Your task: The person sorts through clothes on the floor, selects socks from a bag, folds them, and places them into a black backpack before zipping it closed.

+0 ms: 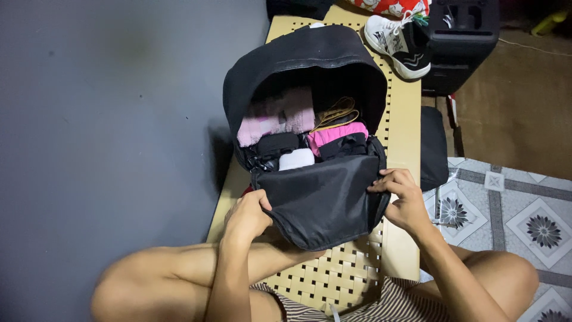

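- We hold our left hand (247, 216) low at the near left side of the black backpack (322, 203), forearm rising from between our knees, wrist bent inward.
- Its fingers are curled shut on the edge of the backpack's front flap, with the knuckles facing us and the thumb tucked under the cloth.
- Our right hand (402, 200) comes in from the right, elbow out over our right knee, wrist nearly straight.
- Its fingers and thumb are pinched together on the flap's right edge, just under the upper right corner of the flap.
- The backpack lies open on the woven bench (399, 137), between our two hands, its bottom near the bench's near edge and its hood-like top toward the far edge.
- The front flap hangs toward us, stretched between the two grips.
- Inside the opening, beyond our hands, we see a pale pink folded cloth (275, 119) on the left, a brighter pink cloth (339, 132) on the right, and tan straps (336, 112) above it.
- A white rounded item (296, 158) sits just behind the flap's upper edge, with a small black pouch (277, 143) touching it on the far side.
- At the bench's far right corner rests a white and black sneaker (400, 42), well apart from both hands.
- A dark cushion (433, 146) lies off the bench's right edge, near our right hand but not touching it.
- A grey wall (107, 119) runs along the bench's left edge; patterned floor tiles (512, 209) show at the right.
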